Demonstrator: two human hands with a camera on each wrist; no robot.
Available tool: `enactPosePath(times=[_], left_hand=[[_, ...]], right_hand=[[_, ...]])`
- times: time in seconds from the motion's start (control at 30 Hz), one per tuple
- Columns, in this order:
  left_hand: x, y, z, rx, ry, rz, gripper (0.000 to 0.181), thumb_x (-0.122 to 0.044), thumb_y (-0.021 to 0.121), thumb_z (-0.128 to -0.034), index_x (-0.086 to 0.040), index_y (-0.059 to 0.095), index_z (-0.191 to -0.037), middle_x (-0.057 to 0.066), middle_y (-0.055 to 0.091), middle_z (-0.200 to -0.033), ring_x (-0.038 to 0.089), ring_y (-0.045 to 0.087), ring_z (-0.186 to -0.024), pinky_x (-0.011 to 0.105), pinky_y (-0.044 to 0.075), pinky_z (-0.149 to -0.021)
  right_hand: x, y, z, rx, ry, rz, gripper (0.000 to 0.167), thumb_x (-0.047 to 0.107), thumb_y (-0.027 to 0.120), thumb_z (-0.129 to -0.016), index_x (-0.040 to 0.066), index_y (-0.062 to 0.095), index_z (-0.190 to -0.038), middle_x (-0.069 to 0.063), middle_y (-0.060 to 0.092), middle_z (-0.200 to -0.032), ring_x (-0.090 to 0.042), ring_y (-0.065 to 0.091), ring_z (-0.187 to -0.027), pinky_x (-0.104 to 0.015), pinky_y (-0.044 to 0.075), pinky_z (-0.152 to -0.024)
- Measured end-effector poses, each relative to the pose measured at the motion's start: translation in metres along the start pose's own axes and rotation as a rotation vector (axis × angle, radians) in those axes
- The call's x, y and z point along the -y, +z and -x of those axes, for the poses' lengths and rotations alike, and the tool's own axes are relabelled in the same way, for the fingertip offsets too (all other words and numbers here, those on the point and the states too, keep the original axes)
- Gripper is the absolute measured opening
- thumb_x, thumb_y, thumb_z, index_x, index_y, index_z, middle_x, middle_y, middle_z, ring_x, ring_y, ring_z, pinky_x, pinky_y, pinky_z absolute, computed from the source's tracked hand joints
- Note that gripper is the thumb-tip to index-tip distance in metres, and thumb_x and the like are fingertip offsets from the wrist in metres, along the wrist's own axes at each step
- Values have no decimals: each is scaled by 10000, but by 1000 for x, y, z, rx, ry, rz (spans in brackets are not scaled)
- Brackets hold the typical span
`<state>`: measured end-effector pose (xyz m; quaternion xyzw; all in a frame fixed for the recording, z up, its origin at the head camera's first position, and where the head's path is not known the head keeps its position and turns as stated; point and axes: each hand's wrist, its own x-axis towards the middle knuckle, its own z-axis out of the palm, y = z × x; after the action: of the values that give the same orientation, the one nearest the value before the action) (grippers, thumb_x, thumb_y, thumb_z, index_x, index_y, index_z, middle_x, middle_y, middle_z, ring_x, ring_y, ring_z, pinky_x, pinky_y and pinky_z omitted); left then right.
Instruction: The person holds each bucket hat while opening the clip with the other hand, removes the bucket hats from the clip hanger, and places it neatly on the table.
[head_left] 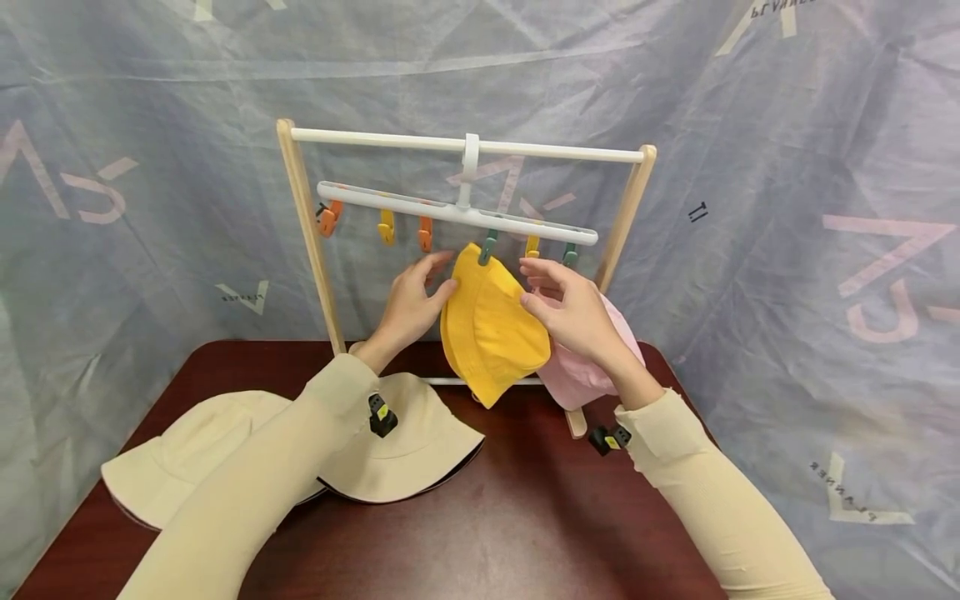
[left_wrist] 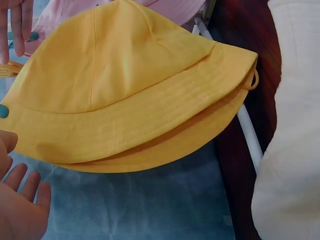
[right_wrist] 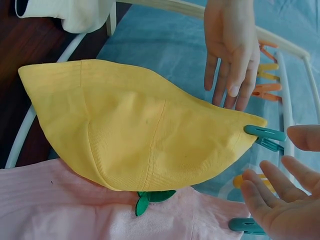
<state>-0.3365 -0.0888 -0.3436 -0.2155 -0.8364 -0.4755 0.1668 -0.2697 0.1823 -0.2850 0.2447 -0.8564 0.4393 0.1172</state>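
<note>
A yellow bucket hat hangs folded from a green clip on the white hanger. My left hand is beside its brim, fingers loosely extended; whether the thumb touches the brim I cannot tell. On the other side, my right hand is held with relaxed, spread fingers near the hat's crown. The right wrist view shows the right hand gripping nothing, with the clip pinching the brim's corner. Behind it hangs a pink hat with a green leaf-shaped piece, held by another green clip.
The hanger hooks over a white rail on a wooden-sided rack. Orange clips and yellow clips line it. Two cream bucket hats lie at left on the dark red table. A grey cloth hangs behind.
</note>
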Motion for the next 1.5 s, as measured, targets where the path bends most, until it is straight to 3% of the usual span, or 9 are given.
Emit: enactPosePath(times=[0.33, 0.63, 0.97, 1.5], left_hand=[[2, 7, -7, -13, -28, 45, 424, -253, 629, -1094, -159, 583, -1505, 42, 618, -1500, 219, 575, -1384, 395, 485, -1135], [4, 11, -8, -102, -48, 160, 300, -241, 681, -1066, -122, 705, -1340, 71, 732, -1272, 208, 697, -1152, 360, 572, -1000], [2, 8, -6, -124, -55, 124, 231, -255, 707, -1052, -106, 736, -1226, 82, 747, -1168, 222, 703, -1045, 373, 582, -944], [5, 9, -5, -130, -69, 117, 243, -284, 719, -1042, -102, 737, -1202, 72, 747, -1155, 216, 696, -1048, 372, 577, -938]], right_hand=[[2, 3, 1, -9, -12, -1, 501, 147, 701, -1030, 120, 577, -1514, -152, 627, -1458, -302, 616, -1332, -440, 488, -1141], [3, 3, 1, -5, -6, -30, 503, 147, 701, -1032, 125, 574, -1518, -161, 624, -1460, -321, 607, -1344, -452, 480, -1149], [5, 7, -2, -7, -9, -52, 500, 119, 693, -1037, 98, 565, -1520, -139, 625, -1461, -291, 616, -1331, -425, 486, -1142], [15, 20, -18, -58, -15, -183, 535, 76, 676, -1038, 50, 514, -1548, -203, 621, -1453, -329, 621, -1332, -422, 494, -1133]])
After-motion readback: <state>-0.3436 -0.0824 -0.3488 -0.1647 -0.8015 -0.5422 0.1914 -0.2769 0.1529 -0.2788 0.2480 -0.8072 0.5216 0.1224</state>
